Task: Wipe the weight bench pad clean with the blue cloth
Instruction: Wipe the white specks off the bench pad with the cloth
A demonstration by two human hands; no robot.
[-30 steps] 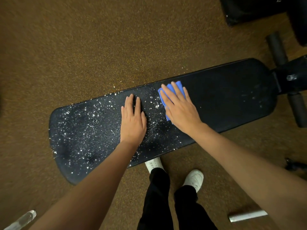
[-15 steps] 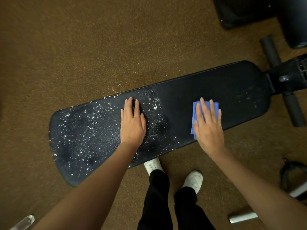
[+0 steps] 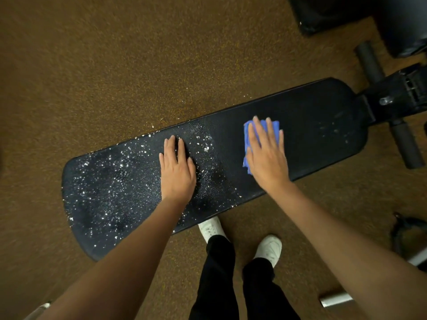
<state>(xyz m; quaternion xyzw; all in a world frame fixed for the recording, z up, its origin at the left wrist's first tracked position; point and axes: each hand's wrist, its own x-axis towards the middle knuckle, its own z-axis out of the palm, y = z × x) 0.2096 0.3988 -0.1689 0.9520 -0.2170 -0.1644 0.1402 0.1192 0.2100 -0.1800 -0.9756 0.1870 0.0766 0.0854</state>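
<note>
While my right hand (image 3: 265,155) presses the blue cloth (image 3: 261,132) flat-fingered on the pad's (image 3: 312,125) mostly clean right half, my left hand (image 3: 176,172) rests flat, holding nothing, and I judge the speckled left half (image 3: 111,181) unwiped.

The room is dim and the light looks warm and yellow-brown. The brown floor (image 3: 115,65) gets darker toward the corners. White specks shine on the black bench (image 3: 111,192). The right hand (image 3: 265,155) looks a bit smeared at the fingertips. The picture bends near its edges, so both arms look very long.
</note>
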